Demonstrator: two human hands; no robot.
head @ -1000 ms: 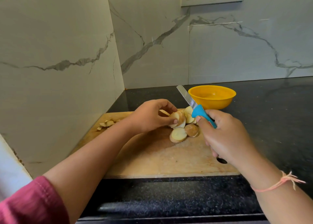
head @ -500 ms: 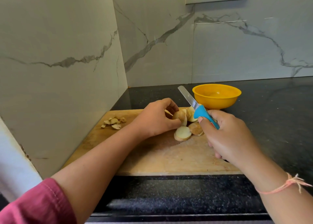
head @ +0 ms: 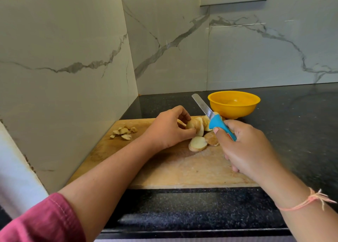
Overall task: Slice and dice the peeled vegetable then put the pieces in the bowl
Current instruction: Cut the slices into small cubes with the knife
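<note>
Restacking potato slices point(head: 200, 127) for dicing
The left hand point(head: 168, 128) is now pinching slices upright; the right hand point(head: 250, 148) is still gripping the raised knife point(head: 206, 110).

No legible text — anywhere.

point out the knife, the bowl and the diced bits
knife point(head: 216, 122): head view, on the blue handle
bowl point(head: 234, 111): head view, front wall
diced bits point(head: 123, 132): head view, middle of pile
</note>
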